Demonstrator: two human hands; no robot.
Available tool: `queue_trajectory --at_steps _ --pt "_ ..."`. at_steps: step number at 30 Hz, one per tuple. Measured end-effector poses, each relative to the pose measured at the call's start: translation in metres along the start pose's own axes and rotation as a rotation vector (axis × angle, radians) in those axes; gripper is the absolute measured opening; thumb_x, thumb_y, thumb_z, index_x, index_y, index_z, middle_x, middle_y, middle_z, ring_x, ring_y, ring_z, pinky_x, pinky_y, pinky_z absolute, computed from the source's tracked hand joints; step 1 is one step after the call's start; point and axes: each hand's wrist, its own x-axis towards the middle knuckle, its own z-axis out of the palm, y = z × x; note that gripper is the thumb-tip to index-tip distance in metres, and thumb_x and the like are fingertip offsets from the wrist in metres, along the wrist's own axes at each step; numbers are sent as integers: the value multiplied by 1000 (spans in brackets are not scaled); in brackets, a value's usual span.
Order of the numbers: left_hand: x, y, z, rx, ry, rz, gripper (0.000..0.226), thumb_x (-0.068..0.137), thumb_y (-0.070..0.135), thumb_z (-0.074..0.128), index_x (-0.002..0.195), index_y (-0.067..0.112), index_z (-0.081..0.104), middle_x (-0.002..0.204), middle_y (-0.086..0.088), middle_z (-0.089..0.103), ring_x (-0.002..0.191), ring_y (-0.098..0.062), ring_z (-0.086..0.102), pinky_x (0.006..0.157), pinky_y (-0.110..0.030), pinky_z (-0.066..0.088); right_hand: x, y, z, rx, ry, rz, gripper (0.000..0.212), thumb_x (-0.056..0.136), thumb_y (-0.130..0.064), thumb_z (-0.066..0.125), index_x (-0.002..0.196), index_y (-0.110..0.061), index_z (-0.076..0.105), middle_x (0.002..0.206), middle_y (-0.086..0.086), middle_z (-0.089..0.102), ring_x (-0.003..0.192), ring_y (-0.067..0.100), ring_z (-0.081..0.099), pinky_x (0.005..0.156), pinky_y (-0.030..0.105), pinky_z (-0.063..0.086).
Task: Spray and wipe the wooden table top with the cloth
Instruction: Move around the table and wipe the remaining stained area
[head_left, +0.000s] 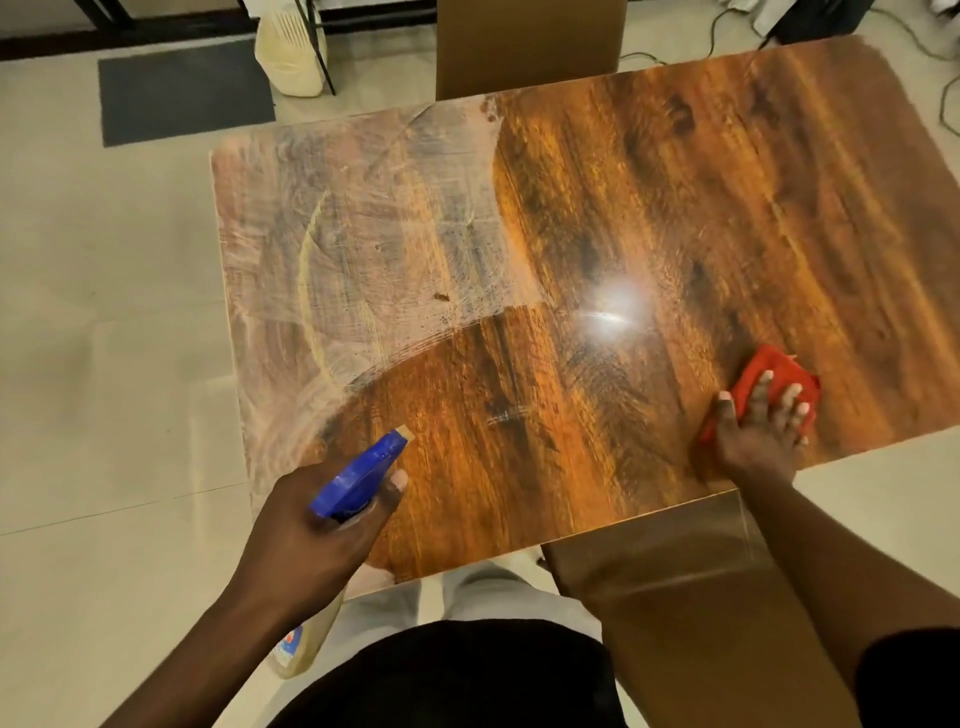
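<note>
The wooden table top (649, 208) fills the middle of the view. Its left half carries whitish curved smears; the right half looks dark and glossy. My left hand (306, 540) grips a spray bottle (358, 480) with a blue trigger head, nozzle pointing over the near left part of the table. The bottle's pale body hangs below my wrist. My right hand (756, 431) lies flat, fingers spread, on a red cloth (774, 371) pressed to the table near its front right edge.
A brown chair back (530, 47) stands at the table's far side and another brown seat (675, 582) sits at the near side by my right arm. A dark mat (182, 91) and a pale container (291, 52) lie on the tiled floor. Cables run at the far right.
</note>
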Motion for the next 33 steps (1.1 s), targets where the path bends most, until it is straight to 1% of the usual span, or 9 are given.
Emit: queue_trajectory --at_steps 5,8,11,14,18,21,23,28,33 --pt "-3 5 3 -25 -18 8 54 88 55 71 84 2 74 61 -19 62 62 -42 61 70 -51 55 3 -80 23 92 81 145 88 97 -69 4 173 -27 -12 181 12 -16 166 38 -14 130 65 -4" --pt "-5 5 3 -27 -11 -14 67 80 70 66 84 4 74 59 -18 63 62 -41 62 71 -52 55 -33 -127 57 -28 75 -137 80 103 -64 2 173 -27 -12 181 11 -16 166 37 -14 129 65 -1" --pt "-3 5 2 3 -5 -34 70 75 74 62 83 6 75 58 -18 64 60 -39 64 71 -52 56 -102 -169 97 -87 -25 -467 71 112 -58 8 171 -30 -19 179 8 -24 164 34 -25 130 60 -13" --pt "-1 7 3 21 0 -31 69 75 74 62 83 7 74 58 -17 65 60 -40 64 72 -52 56 -182 -197 137 -129 -154 -810 69 115 -51 22 173 -30 -8 180 3 -20 164 27 -25 131 60 -12" --pt "3 18 11 46 14 -1 50 84 59 71 81 10 76 60 -14 66 62 -41 62 67 -48 54 -220 -172 162 -269 -219 -1240 58 115 -42 34 170 -27 24 181 4 16 169 27 0 133 60 12" --pt "6 26 20 37 -22 12 57 81 66 67 84 11 76 64 -14 69 60 -40 64 70 -53 56 -196 -127 144 -355 -217 -1341 60 116 -44 33 173 -33 19 182 -3 14 168 20 3 135 53 5" --pt "7 32 25 17 -44 18 65 79 73 63 86 10 75 71 -15 73 59 -39 65 70 -54 57 -173 -83 126 -381 -156 -1236 63 116 -48 30 174 -36 9 182 -6 7 168 19 -1 135 51 4" --pt "8 43 35 -3 -61 41 54 87 62 69 83 9 76 66 -16 71 54 -33 65 69 -54 58 -106 20 61 -282 -8 -629 68 114 -55 17 174 -31 -3 183 3 -7 168 28 -5 135 55 4" --pt "4 43 34 -47 -60 33 61 79 69 64 88 9 75 74 -17 73 59 -39 64 69 -57 58 -22 51 3 -53 13 -221 72 108 -71 9 169 -43 -19 180 1 -23 166 30 -18 133 59 -2"
